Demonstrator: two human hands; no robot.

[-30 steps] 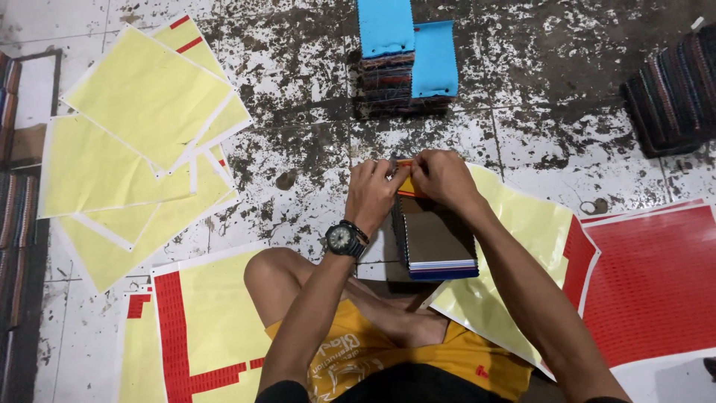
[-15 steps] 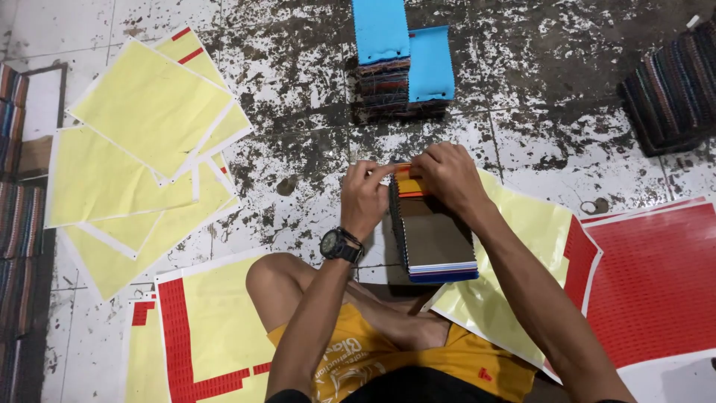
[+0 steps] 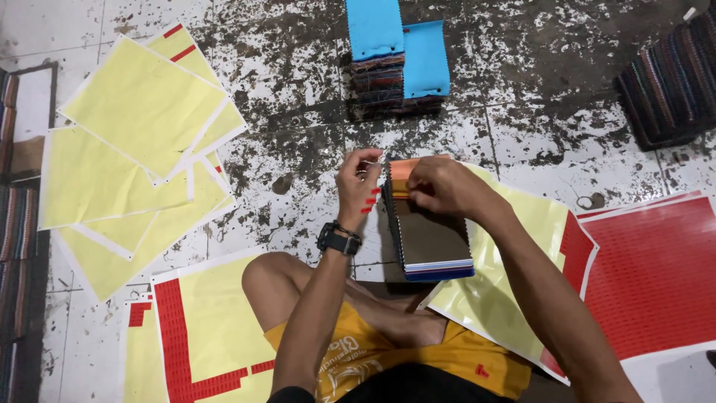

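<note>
the floor is pale tile, badly speckled with dark stains, and the person sits on it with a bare knee drawn up and yellow shorts showing at the bottom. spread around are big sheets: a red sticker sheet off to the right, a yellow backing sheet lying under the right forearm, a fan of about four or five yellow sheets overlapping at the left, and two yellow-and-red sheets by the left knee. further up the floor stand two stacks of swatch books with blue covers, side by side and touching, and a dark striped pile sits in the top right corner. right in front of the person lies one swatch book, dark brown on top with a serrated edge and an orange strip at its far end. both arms reach forward and bend in toward it. the right hand is laid over the book's top end, its fingers curled down and pressing on the orange strip. the left hand, with a black wristwatch on the wrist, is raised just beside the book's left edge, its fingers pinched together at the top on something too small to tell. three small red stickers cling to the side of that hand.
</note>
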